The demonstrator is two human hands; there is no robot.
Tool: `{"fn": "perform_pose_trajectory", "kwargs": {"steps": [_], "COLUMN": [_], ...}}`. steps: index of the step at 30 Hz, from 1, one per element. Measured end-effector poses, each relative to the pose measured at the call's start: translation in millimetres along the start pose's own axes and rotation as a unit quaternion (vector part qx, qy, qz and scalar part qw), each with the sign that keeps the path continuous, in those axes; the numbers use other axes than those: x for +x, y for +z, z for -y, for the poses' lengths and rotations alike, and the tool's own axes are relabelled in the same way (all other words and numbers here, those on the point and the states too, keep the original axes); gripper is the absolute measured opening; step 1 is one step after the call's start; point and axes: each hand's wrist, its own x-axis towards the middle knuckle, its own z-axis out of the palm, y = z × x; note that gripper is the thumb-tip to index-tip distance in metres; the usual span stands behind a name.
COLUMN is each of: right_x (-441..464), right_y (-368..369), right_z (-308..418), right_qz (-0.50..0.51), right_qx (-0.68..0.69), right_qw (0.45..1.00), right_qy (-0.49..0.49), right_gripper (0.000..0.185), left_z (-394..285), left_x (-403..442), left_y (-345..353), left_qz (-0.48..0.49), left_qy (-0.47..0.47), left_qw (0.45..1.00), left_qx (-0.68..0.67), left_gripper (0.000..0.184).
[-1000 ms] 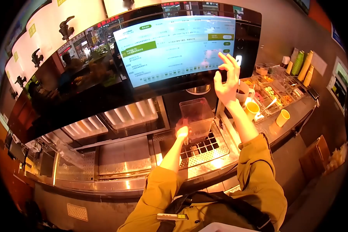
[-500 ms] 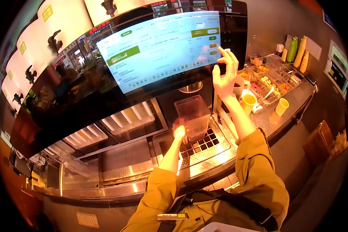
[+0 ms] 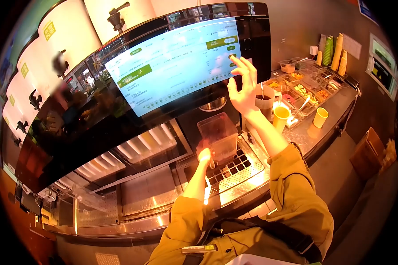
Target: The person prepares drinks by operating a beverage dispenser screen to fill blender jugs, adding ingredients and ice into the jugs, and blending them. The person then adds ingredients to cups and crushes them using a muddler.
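A clear square pitcher (image 3: pixel 218 138) is held above the black drip grate (image 3: pixel 230 169), under a round metal outlet (image 3: pixel 213 104). My left hand (image 3: pixel 204 153) is wrapped round the pitcher's handle at its left side. In front of the lit touchscreen (image 3: pixel 177 66), my right hand (image 3: pixel 244 90) is raised with its fingers apart and holds nothing. Its index fingertip is at the right part of the screen, near the small green buttons; whether it touches the glass is unclear.
To the right are a jug of dark liquid (image 3: pixel 264 102), two yellow cups (image 3: pixel 281 118) (image 3: pixel 320 118), and trays of toppings (image 3: pixel 303 89). Stacked cups (image 3: pixel 328 52) stand behind them. Large white dispensers (image 3: pixel 68 33) with black taps line the back left.
The view has shifted, so the screen sits further left. My right hand has moved left and a little down along the screen's right side. My left hand keeps its hold on the pitcher.
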Motion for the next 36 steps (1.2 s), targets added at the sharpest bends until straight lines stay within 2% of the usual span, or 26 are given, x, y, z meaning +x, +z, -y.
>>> {"fn": "perform_pose_trajectory", "kwargs": {"steps": [5,14,17,20,26,27,28,30,33,36], "right_x": [-1.9,-2.9,-0.8,3.3,9.0,8.7,8.8,12.3,14.3,15.6], "right_y": [-0.5,3.1,2.8,1.2,-2.9,-3.2,-2.6,-3.4,-3.4,-3.6], "right_z": [-1.0,4.3,1.9,-2.3,2.7,3.7,5.1,7.5,4.8,-1.0], "right_qz": [0.006,0.016,0.005,-0.009,0.005,0.018,0.032,0.019,0.007,0.004], "right_qx": [-0.006,0.009,0.015,0.002,-0.016,-0.016,-0.012,-0.004,0.008,-0.011], "right_qw": [1.000,1.000,1.000,1.000,1.000,1.000,0.999,1.000,1.000,1.000], "right_qy": [-0.007,-0.023,-0.015,-0.013,-0.004,-0.008,-0.014,-0.017,0.013,-0.013], "right_gripper": [0.020,0.021,0.020,0.018,0.016,0.016,0.016,0.015,0.016,0.017], "left_z": [4.9,9.9,4.3,5.4,5.9,7.6,17.5,17.3,17.0,15.2], "left_x": [6.7,11.0,6.3,5.7,7.9,11.0,18.0,15.3,17.3,12.0], "left_y": [-0.3,-0.3,0.8,-0.1,1.0,1.2,-1.1,-0.8,-1.7,-0.7], "left_qz": [-0.001,-0.032,-0.024,-0.016,-0.026,-0.023,-0.011,-0.030,-0.032,-0.032], "left_qy": [0.033,0.004,-0.003,0.032,-0.004,-0.025,-0.015,0.012,0.012,0.006], "left_qw": [0.999,0.998,1.000,0.999,0.999,0.999,0.999,0.997,0.997,0.998], "left_qx": [0.006,0.051,0.020,0.019,0.019,0.001,0.043,0.072,0.066,0.054], "left_gripper": [0.034,0.037,0.032,0.031,0.030,0.030,0.040,0.040,0.036,0.032]}}
